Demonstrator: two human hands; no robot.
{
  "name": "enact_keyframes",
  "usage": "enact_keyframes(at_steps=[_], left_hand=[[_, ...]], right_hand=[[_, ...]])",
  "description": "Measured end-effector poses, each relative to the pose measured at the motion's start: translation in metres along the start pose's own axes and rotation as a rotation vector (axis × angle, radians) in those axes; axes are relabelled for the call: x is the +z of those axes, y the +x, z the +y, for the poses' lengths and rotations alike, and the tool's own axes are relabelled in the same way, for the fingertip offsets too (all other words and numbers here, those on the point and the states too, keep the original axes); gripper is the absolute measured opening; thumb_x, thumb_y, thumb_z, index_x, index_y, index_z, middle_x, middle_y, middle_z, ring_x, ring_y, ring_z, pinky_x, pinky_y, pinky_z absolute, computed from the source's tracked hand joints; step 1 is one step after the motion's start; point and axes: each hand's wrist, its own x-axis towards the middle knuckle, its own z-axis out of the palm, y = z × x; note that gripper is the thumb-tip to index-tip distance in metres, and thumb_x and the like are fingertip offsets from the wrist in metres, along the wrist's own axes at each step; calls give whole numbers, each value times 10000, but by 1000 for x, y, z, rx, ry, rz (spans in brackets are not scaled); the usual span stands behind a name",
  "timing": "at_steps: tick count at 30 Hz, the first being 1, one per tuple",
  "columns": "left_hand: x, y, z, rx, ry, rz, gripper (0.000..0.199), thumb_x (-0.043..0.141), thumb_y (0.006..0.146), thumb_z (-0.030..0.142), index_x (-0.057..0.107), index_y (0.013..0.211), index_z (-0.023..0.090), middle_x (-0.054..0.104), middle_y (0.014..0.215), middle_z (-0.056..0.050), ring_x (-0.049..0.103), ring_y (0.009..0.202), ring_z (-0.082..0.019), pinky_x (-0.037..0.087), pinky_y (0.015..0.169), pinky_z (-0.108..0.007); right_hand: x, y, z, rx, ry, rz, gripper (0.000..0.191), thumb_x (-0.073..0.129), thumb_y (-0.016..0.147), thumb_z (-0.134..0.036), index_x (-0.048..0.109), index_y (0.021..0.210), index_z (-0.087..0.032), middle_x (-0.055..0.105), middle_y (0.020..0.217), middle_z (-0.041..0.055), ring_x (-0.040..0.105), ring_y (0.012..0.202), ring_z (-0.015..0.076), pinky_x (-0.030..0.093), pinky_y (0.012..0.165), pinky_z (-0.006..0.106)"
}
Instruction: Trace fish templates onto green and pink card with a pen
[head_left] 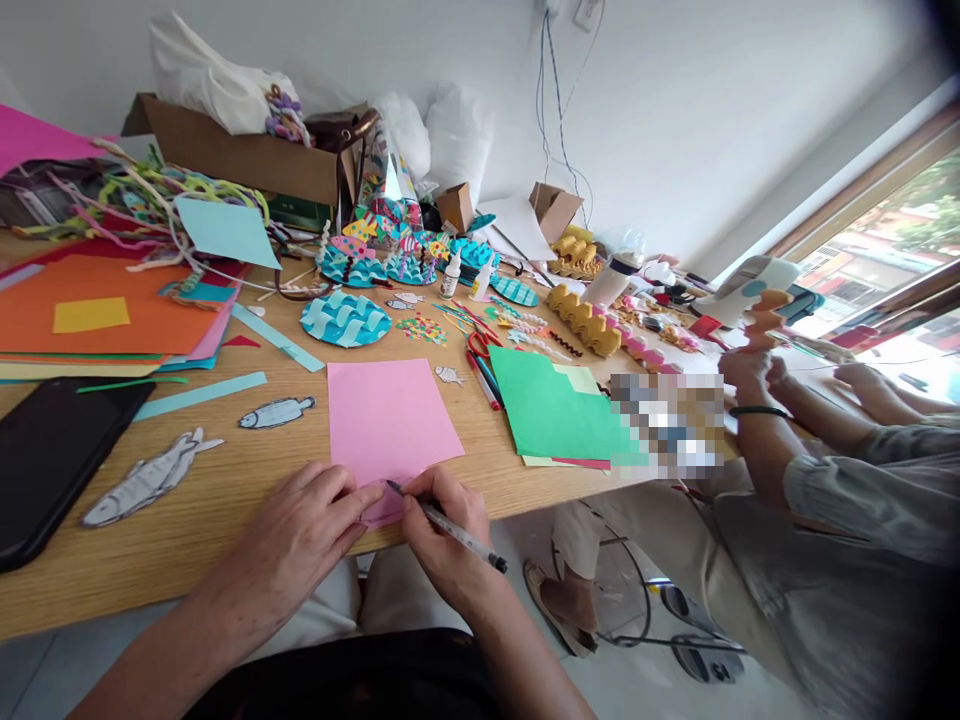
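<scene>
A pink sheet of paper [394,410] lies at the table's front edge. My left hand [300,520] rests on its lower left part, index finger stretched out and pressing the paper down. In a writing grip, my right hand [454,525] holds a pen [466,540] with a clear barrel and a dark end. The pen's tip is on the paper beside my left index fingertip, where a faint drawn outline shows. To the left lie a small blue paper fish [276,413] and a larger grey paper fish [154,480]. Another small fish cutout [450,375] sits just beyond the sheet's right side.
Green paper [540,410] and red-handled scissors [480,347] lie to the right. A black phone [60,460] and stacked coloured paper [112,290] are at left. Glue bottles [451,277] and a woven blue disc [346,318] stand behind. A co-worker's hands [750,370] are at right.
</scene>
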Motion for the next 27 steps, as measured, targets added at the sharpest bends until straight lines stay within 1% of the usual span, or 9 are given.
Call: enact_keyframes(at_steps=[4,11,16,19,27], left_hand=[[0,0,1,-8,5,-3,295,569,841,79,565,1107,206,551,883,-35,502,810,-220,458,714,-370],[-1,2,1,10,15,17,284,563,831,63,579,1091,176,550,863,-41,508,793,-225,472,701,-384],[0,1,0,11,21,11,273,547,841,73,589,1092,173,553,855,-40,510,787,-223,475,694,-377],[1,1,-1,15,28,13,267,545,850,91,588,1100,177,555,866,-42,511,797,-224,474,705,-380],[1,0,-2,19,21,10,291,545,849,87,573,1123,183,554,878,-42,508,802,-222,470,703,-376]], right_hand=[[0,0,0,-2,-1,3,95,488,739,-163,556,685,-203,543,558,-39,468,477,96,361,510,201],[0,0,1,-7,10,1,94,487,739,-167,552,681,-200,521,541,-50,444,460,89,342,490,193],[1,0,2,-8,-1,9,91,491,743,-167,557,688,-198,540,565,-42,471,490,96,353,509,195],[1,-1,3,-12,15,-3,88,493,743,-167,555,690,-199,523,553,-49,454,472,93,344,498,195],[1,-1,2,-5,-22,19,92,488,738,-172,566,696,-199,517,542,-53,428,448,89,343,495,196]])
